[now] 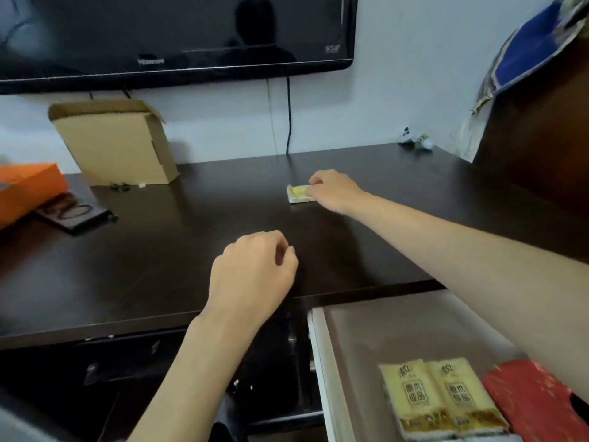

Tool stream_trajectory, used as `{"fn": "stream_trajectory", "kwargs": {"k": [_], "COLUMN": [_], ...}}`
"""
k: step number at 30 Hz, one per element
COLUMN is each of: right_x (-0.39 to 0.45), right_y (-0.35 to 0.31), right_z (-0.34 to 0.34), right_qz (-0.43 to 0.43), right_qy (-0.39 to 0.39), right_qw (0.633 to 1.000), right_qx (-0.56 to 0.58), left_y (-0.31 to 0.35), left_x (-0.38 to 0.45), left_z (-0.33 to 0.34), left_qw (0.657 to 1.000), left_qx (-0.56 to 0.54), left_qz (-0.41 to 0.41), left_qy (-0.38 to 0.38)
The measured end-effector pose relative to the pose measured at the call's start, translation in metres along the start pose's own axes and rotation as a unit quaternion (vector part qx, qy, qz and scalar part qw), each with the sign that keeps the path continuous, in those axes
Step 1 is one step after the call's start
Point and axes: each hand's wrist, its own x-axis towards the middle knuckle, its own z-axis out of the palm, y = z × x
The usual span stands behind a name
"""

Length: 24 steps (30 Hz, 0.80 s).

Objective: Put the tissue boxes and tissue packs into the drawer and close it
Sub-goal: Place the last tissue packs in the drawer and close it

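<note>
A small yellow tissue pack point(298, 193) lies on the dark desk top point(178, 237), right of the middle. My right hand point(331, 190) rests on its right end, fingers curled over it. My left hand point(255, 275) hovers above the desk's front edge, loosely curled and holding nothing. Below at the right the drawer point(318, 362) stands pulled out. Two yellow tissue packs point(441, 398) lie side by side in it, with a red tissue box point(535, 400) to their right, partly hidden by my right forearm.
An orange box point(25, 189) lies at the far left, partly over a dark flat case point(76, 215). An open cardboard box point(114, 141) leans against the wall under the TV point(175, 36). A cable point(289, 116) hangs behind the desk. A tall dark cabinet point(538, 148) stands right.
</note>
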Motion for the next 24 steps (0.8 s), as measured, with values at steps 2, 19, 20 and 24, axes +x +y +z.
{"fn": "stream_trajectory", "kwargs": {"k": [2,19,20,24], "right_x": [0.028,-0.146,-0.163,-0.236], "right_y": [-0.005,0.077,0.078,0.086], "right_z": [0.017,-0.055,-0.062,-0.079], "right_qz": [0.036,-0.181,-0.200,-0.229], "right_qy": [0.006,-0.055,-0.038,-0.023], "right_qw": [0.998,0.981,0.979,0.973], "right_qx": [-0.059,0.033,0.029,0.016], "left_y": [-0.003,0.035,0.041,0.065], "left_x": [0.004,-0.018,-0.021,-0.038], "left_z": [0.002,0.014,0.016,0.022], "left_qw": [1.000,0.993,0.990,0.975], "left_qx": [0.006,-0.111,-0.131,-0.176], "left_qz": [-0.002,0.029,0.033,0.065], "left_qy": [0.014,-0.042,-0.052,-0.116]}}
